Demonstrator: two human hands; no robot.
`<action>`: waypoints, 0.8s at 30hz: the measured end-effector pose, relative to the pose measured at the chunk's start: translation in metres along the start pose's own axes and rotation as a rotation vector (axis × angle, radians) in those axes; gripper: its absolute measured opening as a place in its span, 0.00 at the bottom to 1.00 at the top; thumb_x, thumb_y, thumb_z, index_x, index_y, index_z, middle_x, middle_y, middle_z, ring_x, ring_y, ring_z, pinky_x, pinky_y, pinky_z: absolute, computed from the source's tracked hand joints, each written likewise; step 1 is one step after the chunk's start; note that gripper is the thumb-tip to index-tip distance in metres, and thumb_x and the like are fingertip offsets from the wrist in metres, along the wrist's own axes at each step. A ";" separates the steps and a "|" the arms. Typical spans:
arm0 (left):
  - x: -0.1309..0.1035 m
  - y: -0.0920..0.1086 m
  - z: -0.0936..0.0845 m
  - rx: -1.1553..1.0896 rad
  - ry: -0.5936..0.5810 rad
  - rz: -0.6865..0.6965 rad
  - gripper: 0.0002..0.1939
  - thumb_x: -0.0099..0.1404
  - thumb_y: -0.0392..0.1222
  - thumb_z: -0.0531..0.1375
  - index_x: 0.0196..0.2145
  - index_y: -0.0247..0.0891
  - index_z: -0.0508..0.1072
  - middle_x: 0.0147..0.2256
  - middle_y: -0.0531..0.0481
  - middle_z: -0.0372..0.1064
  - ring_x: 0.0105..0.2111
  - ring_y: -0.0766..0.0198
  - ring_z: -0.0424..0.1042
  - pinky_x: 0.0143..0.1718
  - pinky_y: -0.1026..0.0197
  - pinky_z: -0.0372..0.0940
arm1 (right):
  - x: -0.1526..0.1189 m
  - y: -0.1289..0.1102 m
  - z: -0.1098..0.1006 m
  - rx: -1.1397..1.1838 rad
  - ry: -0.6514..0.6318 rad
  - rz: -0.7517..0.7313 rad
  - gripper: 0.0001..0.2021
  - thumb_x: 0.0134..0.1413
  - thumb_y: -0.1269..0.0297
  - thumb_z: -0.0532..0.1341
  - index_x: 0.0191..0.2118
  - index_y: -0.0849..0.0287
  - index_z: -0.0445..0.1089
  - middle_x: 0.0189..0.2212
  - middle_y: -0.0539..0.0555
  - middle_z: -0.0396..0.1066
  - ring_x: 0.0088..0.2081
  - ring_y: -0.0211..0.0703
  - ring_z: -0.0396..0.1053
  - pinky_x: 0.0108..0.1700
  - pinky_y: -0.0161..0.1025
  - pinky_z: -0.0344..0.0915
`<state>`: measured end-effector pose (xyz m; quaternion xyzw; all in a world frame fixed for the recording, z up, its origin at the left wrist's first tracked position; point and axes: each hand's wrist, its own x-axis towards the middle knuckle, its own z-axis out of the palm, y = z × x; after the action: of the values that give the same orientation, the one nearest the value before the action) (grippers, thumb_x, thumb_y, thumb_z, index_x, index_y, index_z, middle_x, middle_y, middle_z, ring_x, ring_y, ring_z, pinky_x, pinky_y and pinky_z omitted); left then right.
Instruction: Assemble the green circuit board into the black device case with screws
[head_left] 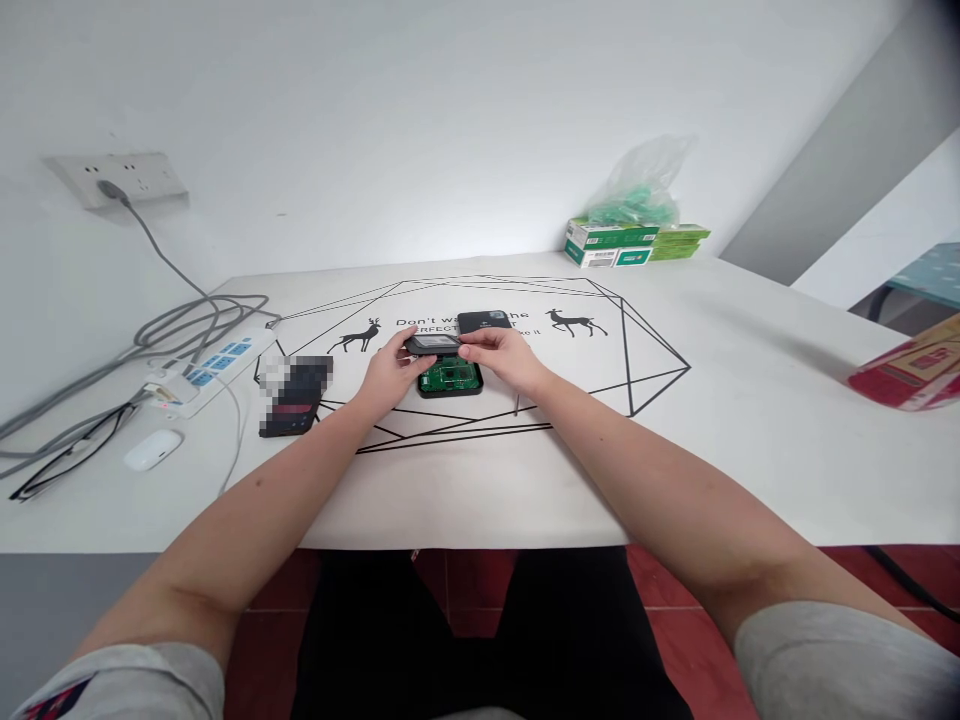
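Between both hands I hold a dark plastic cover point(433, 345), raised and tilted. My left hand point(390, 372) grips its left side, and my right hand point(501, 355) pinches its right edge. Just below the cover, on the table, sits an open black casing with a green circuit board point(452, 376) inside. The cover and my fingers partly hide the board's far side. Behind my right hand lies a black phone-shaped thing point(484, 319). Beside my right wrist a thin rod-like tool point(517, 405) shows in part.
Left of my arms are a phone point(298, 398), a white earbud case point(153, 450), glasses point(71, 458) and a power strip point(221, 370) with coiled cables. Green and white boxes point(611, 243) under a plastic bag stand at the back wall. A red package point(911, 365) sits at the right.
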<state>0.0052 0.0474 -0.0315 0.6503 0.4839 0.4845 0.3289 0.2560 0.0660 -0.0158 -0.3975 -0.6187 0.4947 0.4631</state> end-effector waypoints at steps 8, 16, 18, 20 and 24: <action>-0.001 0.007 -0.018 0.353 -0.207 -0.001 0.70 0.54 0.63 0.77 0.81 0.39 0.47 0.77 0.31 0.52 0.78 0.31 0.47 0.76 0.33 0.49 | 0.003 0.004 -0.007 -0.061 0.009 -0.079 0.25 0.33 0.57 0.83 0.41 0.58 0.84 0.59 0.60 0.80 0.55 0.54 0.80 0.68 0.58 0.72; -0.004 0.019 -0.018 0.518 -0.296 -0.055 0.68 0.59 0.63 0.73 0.81 0.32 0.42 0.79 0.31 0.43 0.79 0.36 0.43 0.78 0.39 0.46 | 0.003 0.001 -0.012 -0.297 -0.002 -0.209 0.18 0.40 0.57 0.79 0.35 0.57 0.77 0.53 0.58 0.80 0.36 0.42 0.75 0.48 0.50 0.77; -0.004 0.021 -0.018 0.556 -0.306 -0.038 0.66 0.58 0.62 0.73 0.81 0.32 0.46 0.79 0.31 0.44 0.79 0.37 0.44 0.78 0.40 0.46 | 0.003 -0.001 -0.012 -0.328 -0.014 -0.163 0.17 0.43 0.56 0.78 0.35 0.56 0.75 0.38 0.53 0.81 0.34 0.42 0.74 0.47 0.48 0.76; -0.004 0.021 -0.018 0.593 -0.317 -0.036 0.64 0.58 0.62 0.73 0.80 0.33 0.49 0.79 0.31 0.44 0.80 0.37 0.43 0.78 0.39 0.46 | 0.002 -0.002 -0.012 -0.367 -0.025 -0.087 0.17 0.47 0.56 0.77 0.41 0.56 0.77 0.27 0.47 0.76 0.32 0.43 0.73 0.47 0.48 0.75; -0.005 0.020 -0.020 0.651 -0.345 -0.050 0.63 0.59 0.65 0.72 0.80 0.35 0.49 0.80 0.30 0.40 0.80 0.34 0.40 0.77 0.35 0.48 | 0.001 -0.003 -0.011 -0.478 -0.046 -0.021 0.29 0.53 0.60 0.75 0.60 0.61 0.75 0.36 0.53 0.82 0.39 0.46 0.79 0.53 0.49 0.75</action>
<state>-0.0075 0.0357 -0.0088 0.7811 0.5658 0.1800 0.1934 0.2666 0.0689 -0.0119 -0.4780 -0.7328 0.3381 0.3467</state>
